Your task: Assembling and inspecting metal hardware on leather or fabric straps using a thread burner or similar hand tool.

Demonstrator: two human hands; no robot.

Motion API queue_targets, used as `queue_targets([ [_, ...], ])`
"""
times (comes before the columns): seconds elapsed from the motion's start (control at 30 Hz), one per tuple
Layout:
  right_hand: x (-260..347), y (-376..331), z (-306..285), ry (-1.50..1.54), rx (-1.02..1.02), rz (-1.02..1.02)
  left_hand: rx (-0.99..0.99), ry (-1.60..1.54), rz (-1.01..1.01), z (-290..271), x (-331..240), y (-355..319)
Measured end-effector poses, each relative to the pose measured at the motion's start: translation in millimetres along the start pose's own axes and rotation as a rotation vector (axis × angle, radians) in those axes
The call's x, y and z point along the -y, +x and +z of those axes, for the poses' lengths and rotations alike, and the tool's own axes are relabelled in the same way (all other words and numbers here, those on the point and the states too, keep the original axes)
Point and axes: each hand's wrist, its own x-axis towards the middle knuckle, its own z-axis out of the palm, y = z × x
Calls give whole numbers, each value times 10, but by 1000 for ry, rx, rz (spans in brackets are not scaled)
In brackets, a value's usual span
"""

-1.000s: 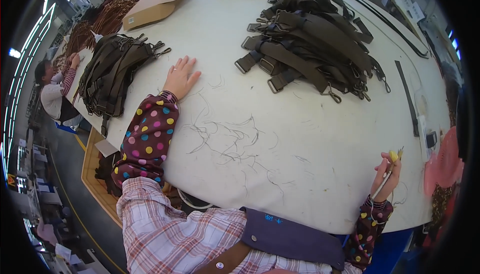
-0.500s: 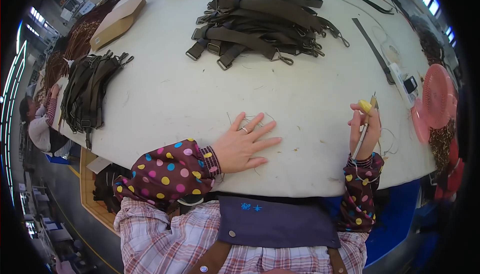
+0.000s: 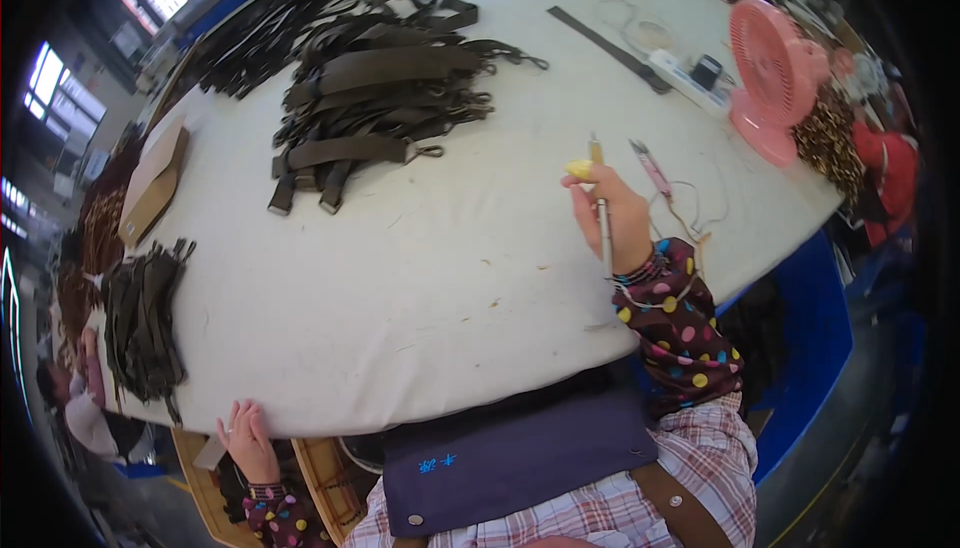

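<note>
Left hand (image 3: 245, 435) withdrew — to table edge (image 3: 330, 410).

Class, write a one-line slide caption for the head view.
Right hand holds a slim metal tool over the white table; left hand grips its near edge, dark straps piled beyond.

Showing white on the table (image 3: 420, 278), dark olive-brown on the straps (image 3: 380, 98), pink on the fan (image 3: 775, 73), yellow on the pen tip (image 3: 580, 169). Wearing maroon sleeves (image 3: 685, 333) dotted in many colours, a red-and-white plaid shirt (image 3: 700, 468), a navy apron (image 3: 520, 458).
</note>
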Motion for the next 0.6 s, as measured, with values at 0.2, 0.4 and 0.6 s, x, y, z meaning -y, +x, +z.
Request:
queue_targets([
  [0.2,-86,-5,195,-64,-57,-119,-176,-401,329,27,-858,1346],
  [0.4,-48,-82,111,-71,-39,-80,-106,-137,661,477,-1761,2896],
  [0.6,46,-61,82,-80,36,-40,-132,78,675,551,-1773,3126],
])
